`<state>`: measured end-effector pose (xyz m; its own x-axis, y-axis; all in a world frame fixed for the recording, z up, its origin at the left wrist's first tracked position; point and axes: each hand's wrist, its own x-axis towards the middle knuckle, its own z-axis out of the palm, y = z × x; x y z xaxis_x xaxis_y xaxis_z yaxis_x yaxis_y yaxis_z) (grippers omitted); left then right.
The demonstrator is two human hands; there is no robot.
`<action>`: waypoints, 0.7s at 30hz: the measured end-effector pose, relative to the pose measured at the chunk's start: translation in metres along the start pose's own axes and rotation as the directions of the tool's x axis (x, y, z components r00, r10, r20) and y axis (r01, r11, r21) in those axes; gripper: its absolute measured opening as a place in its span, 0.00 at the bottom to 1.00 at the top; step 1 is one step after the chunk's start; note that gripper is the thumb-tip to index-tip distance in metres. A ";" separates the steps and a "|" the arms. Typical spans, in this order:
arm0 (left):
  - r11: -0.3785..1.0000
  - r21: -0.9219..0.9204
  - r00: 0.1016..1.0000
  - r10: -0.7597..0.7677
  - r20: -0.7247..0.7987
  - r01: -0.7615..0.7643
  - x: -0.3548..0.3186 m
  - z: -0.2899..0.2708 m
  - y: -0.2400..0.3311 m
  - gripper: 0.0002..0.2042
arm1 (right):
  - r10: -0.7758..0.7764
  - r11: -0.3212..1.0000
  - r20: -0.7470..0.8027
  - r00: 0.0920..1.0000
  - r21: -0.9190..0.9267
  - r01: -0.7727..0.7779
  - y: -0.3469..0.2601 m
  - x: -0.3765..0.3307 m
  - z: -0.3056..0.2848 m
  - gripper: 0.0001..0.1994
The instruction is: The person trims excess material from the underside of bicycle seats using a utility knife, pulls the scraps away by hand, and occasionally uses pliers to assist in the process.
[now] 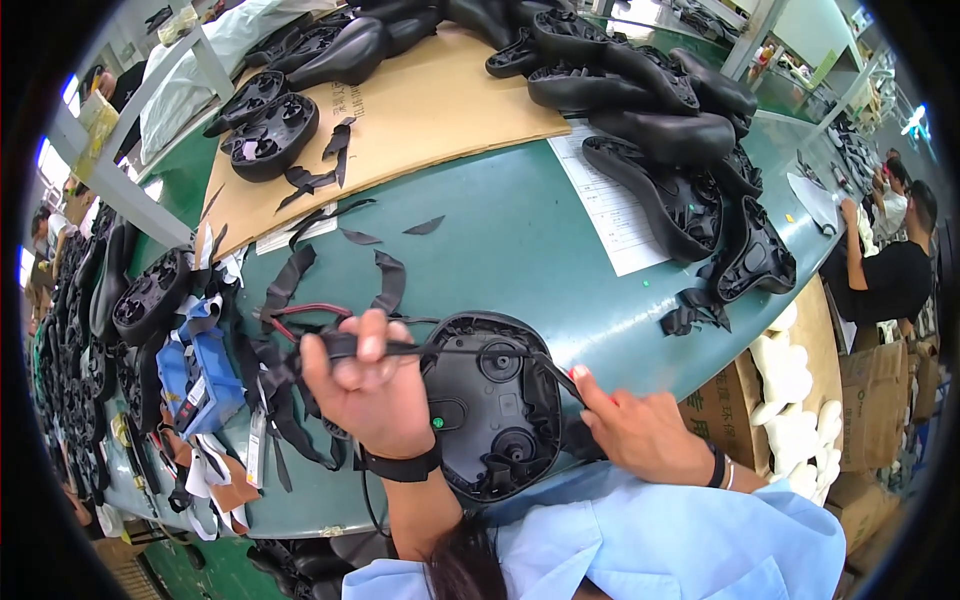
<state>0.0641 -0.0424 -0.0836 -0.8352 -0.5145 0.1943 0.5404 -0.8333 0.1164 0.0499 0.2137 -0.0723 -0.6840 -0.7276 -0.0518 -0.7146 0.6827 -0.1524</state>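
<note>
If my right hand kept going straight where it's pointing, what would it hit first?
Probably the right rim of the black saddle shell, just left of your right hand. Depth is unclear, though, so it might pass above the rim.

A seat (495, 400) lies on the table (480, 265), bin (220, 368) left, sheet (608, 212) behind right, seemingly partly under other seats (660, 135).
</note>
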 end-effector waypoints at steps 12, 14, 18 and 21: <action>-0.642 0.491 0.800 -0.376 0.468 -0.589 0.020 -0.030 -0.005 0.13 | -0.087 0.989 0.007 0.996 0.122 0.085 0.032 0.055 -0.015 0.23; -0.642 0.509 0.814 -0.374 0.445 -0.573 0.019 -0.028 -0.005 0.13 | -0.100 0.958 -0.098 0.990 0.259 0.123 0.041 0.056 -0.004 0.23; -0.501 0.504 0.708 -0.431 0.560 -0.703 0.018 -0.022 -0.010 0.12 | -0.133 0.921 -0.243 0.961 0.327 0.210 0.046 0.056 0.006 0.22; -0.455 0.484 0.657 -0.394 0.643 -0.747 0.018 -0.030 -0.013 0.15 | -0.141 0.931 -0.234 0.962 0.299 0.210 0.046 0.057 0.005 0.22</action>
<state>0.0390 -0.0468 -0.1110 -0.6956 0.1204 0.7083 0.4277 0.8616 0.2735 -0.0215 0.2030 -0.0868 -0.5911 -0.7808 0.2025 -0.7650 0.4630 -0.4477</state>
